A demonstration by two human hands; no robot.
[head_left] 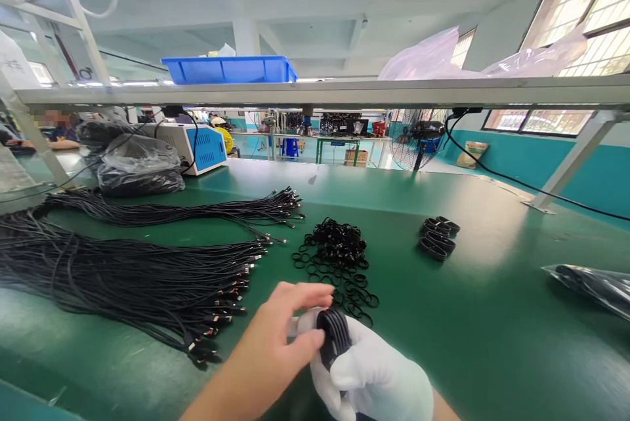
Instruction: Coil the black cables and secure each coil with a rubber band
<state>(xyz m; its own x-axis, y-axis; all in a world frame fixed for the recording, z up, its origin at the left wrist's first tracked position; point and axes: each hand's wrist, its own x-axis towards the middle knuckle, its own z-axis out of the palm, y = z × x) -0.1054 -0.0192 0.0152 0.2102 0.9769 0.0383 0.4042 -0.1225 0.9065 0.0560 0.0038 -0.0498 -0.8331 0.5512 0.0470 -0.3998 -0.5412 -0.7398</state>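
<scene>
My gloved right hand (374, 368) is closed around a coiled black cable (335, 336), its thumb pressed on the front of the loops. My bare left hand (280, 336) is beside the coil, its thumb at the coil's left edge and its fingers stretched out apart above it. Just beyond my hands lies a pile of small black rings (339, 244), with loose ones scattered toward me. At the left are bundles of long black cables (147, 270), their connector ends pointing right. A few finished-looking cable coils (437, 237) rest on the right part of the green table.
A clear bag with black contents (590, 283) lies at the right edge. At the back left are plastic bags (140, 162) and a blue-white machine (197, 145). A shelf (335, 94) crosses above the table, bearing a blue bin (231, 71). A fan (418, 136) stands behind.
</scene>
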